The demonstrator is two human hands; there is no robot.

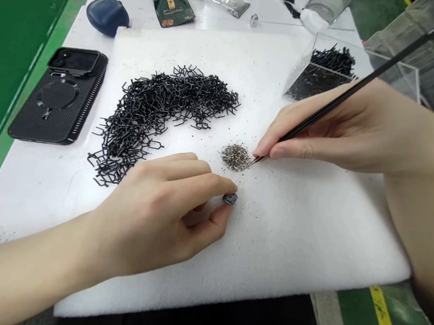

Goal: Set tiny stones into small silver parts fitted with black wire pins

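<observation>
My left hand (156, 213) pinches a small dark oval part (229, 199) between thumb and forefinger, just above the white foam pad (308, 250). My right hand (328, 131) holds long black pointed tweezers (358, 88) like a pen. Their tip rests at the right edge of a small heap of tiny silvery grains (235, 157). A large curved mound of bent black wire pieces (157, 112) lies on the pad to the left, beyond my left fingers.
A clear acrylic box (316, 75) holding black wire pieces stands at the pad's far right corner. A phone in a black case (59, 97), a blue pouch (107, 16) and a green packet (171, 4) lie on the white table (92, 35) beyond the pad.
</observation>
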